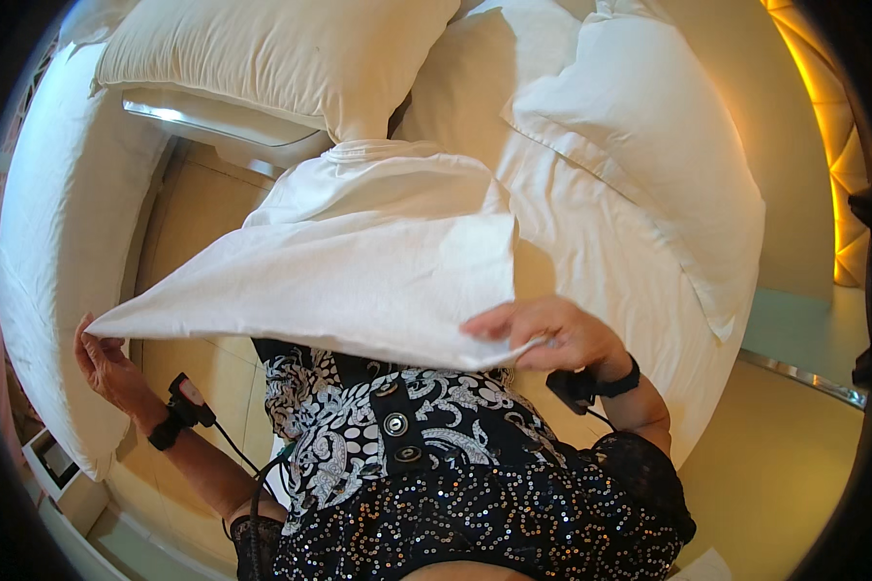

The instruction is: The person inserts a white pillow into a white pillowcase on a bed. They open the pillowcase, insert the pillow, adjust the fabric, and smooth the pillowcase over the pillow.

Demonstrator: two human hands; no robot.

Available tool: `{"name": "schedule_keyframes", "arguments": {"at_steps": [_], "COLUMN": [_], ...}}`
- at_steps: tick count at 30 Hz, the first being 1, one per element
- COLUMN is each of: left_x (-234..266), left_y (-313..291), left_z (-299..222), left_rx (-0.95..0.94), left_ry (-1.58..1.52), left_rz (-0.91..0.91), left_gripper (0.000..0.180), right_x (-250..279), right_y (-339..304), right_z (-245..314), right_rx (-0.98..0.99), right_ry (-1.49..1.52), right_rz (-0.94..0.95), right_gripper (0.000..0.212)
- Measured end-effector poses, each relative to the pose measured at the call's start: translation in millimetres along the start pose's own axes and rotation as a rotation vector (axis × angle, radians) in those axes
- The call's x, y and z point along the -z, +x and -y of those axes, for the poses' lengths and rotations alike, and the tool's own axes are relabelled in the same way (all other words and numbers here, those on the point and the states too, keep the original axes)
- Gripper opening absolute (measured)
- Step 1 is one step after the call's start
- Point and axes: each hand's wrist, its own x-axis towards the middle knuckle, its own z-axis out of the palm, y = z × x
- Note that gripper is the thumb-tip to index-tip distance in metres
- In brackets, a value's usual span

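Observation:
A white cloth that looks like a pillowcase is stretched sideways in front of my body. My left hand pinches its left corner between thumb and fingers. At the right end, my right hand grips the near corner, its fingertips slightly blurred. The far part of the pillowcase lies bunched in folds close to a plump cream pillow. Both wrists carry black straps with small devices.
The cream pillow rests over a bedside cabinet with a shiny edge. To the right is a bed with a rumpled white sheet and a white pillow. Another white bed stands left, beside tiled floor. A lit padded panel lines the right wall.

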Motion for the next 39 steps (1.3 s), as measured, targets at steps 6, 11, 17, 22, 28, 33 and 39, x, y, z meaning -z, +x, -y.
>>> {"name": "schedule_keyframes", "arguments": {"at_steps": [6, 11, 17, 22, 28, 33, 39], "left_x": [3.7, 18.6, 28.0, -28.4, -78.0, -170.8, -278.9], "left_y": [-5.9, -1.9, 3.6, 4.9, 59.8, 58.5, -27.1], "left_z": [-4.6, 11.5, 29.9, -10.2, -86.5, -149.4, -192.0], "left_rx": [-0.101, -0.065, 0.014, 0.019, -0.504, -0.931, -0.447], "left_ry": [0.216, 0.112, -0.067, 0.032, 0.197, 0.340, 0.289], "left_rz": [-0.029, -0.023, -0.030, -0.004, 0.133, 0.482, 1.179], "left_gripper": [0.027, 0.026, 0.023, 0.023, 0.025, 0.026, 0.057], "right_x": [-20.5, -22.3, 0.3, 54.5, 100.8, 119.5, 58.7], "right_y": [4.0, 5.0, 3.0, 15.7, 51.7, 94.5, 160.7], "right_z": [-12.9, -21.2, -27.8, -17.7, 82.0, 109.3, 127.6], "right_rx": [-0.256, -0.393, -0.230, -0.116, 0.480, 0.801, 0.702], "right_ry": [0.096, 0.143, -0.378, -0.793, -0.247, -0.081, 0.144], "right_rz": [0.099, 0.123, -0.177, -0.694, -1.075, -0.965, -0.804], "right_gripper": [0.023, 0.022, 0.011, 0.011, 0.017, 0.020, 0.009]}}
